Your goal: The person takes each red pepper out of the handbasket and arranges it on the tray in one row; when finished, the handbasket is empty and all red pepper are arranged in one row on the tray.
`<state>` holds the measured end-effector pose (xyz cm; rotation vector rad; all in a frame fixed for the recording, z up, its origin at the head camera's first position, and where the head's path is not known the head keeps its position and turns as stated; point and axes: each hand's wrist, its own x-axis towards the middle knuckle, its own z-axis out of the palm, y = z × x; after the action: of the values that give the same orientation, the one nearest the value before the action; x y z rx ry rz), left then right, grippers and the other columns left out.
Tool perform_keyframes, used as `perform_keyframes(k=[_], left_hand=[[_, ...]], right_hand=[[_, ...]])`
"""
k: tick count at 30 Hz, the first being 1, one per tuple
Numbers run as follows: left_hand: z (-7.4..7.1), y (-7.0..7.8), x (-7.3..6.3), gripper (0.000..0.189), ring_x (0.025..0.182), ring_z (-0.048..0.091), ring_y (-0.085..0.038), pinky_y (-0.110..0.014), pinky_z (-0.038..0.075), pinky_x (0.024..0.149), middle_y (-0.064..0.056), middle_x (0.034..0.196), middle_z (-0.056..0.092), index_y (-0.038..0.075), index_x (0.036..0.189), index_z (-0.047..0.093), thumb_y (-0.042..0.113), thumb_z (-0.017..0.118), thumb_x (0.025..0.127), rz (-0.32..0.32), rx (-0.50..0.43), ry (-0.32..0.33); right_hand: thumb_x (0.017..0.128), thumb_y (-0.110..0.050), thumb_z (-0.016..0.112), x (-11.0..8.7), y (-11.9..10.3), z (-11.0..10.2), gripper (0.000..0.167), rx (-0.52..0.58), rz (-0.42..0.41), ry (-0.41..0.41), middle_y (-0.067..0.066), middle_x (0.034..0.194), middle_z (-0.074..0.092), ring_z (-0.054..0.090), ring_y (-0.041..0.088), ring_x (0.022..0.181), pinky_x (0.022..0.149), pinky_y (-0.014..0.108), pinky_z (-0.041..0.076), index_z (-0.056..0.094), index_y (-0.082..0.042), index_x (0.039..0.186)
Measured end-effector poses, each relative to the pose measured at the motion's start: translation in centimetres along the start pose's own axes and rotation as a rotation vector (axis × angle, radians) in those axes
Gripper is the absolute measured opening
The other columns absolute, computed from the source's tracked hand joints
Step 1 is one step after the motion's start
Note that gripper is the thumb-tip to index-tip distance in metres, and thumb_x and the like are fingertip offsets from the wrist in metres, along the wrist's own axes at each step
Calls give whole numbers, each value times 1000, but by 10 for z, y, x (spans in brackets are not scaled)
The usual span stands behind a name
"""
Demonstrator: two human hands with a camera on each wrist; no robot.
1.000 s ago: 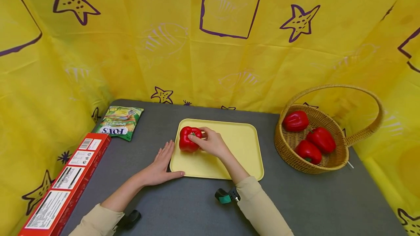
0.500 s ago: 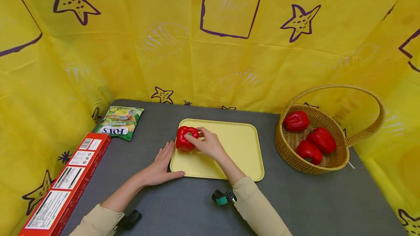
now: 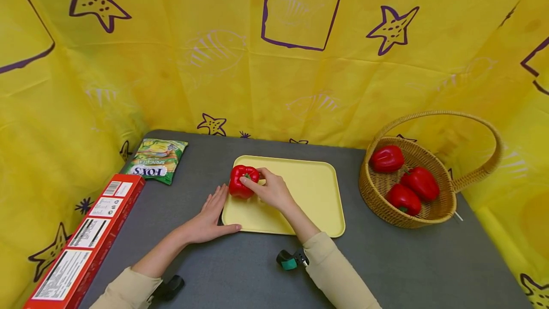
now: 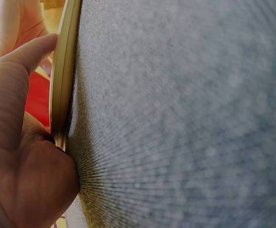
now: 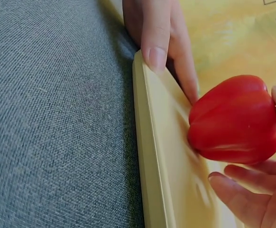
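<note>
A red bell pepper [image 3: 241,186] sits stem up at the left end of the pale yellow tray [image 3: 313,194]. My right hand [image 3: 275,191] holds it, thumb on top by the stem and fingers at its far right side. In the right wrist view the bell pepper [image 5: 237,121] meets the tray floor, with the thumb against its upper end and fingertips close below it. My left hand [image 3: 207,221] lies along the tray's left edge with fingers straight. Its thumb rests on the front rim, as the left wrist view shows at the tray rim [image 4: 64,71].
To the right stands a wicker basket [image 3: 373,204] with a tall handle, holding 3 more red peppers [image 3: 422,183]. A green snack bag [image 3: 158,159] lies at the back left of the grey table [image 3: 240,271]. A long red box [image 3: 92,237] runs along the left side.
My right hand has shifted slightly left with the bell pepper, bringing it close to the tray's left rim. My left hand and the tray have stayed in place.
</note>
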<state>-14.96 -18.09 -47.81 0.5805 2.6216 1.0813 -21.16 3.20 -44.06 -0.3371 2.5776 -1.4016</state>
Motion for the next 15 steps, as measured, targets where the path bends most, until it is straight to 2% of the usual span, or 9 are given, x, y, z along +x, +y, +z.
perform_keyframes(k=[8, 15], left_hand=[[0, 0, 0, 111, 146, -8, -40, -60, -4, 113, -24, 160, -2, -8, 152, 3, 50, 70, 85, -3, 5, -4], [0, 1, -1, 111, 146, -6, -40, -60, -3, 113, -23, 160, -2, -8, 152, 3, 49, 70, 85, 5, -4, -2]], right_hand=[[87, -55, 65, -3, 3, -4, 66, 17, 12, -11, 8, 116, 65, 65, 19, 82, 62, 29, 54, 53, -9, 134], [81, -51, 75, -5, 6, -5, 78, -43, -36, -23, 7, 127, 60, 59, 23, 108, 86, 36, 53, 45, -11, 141]])
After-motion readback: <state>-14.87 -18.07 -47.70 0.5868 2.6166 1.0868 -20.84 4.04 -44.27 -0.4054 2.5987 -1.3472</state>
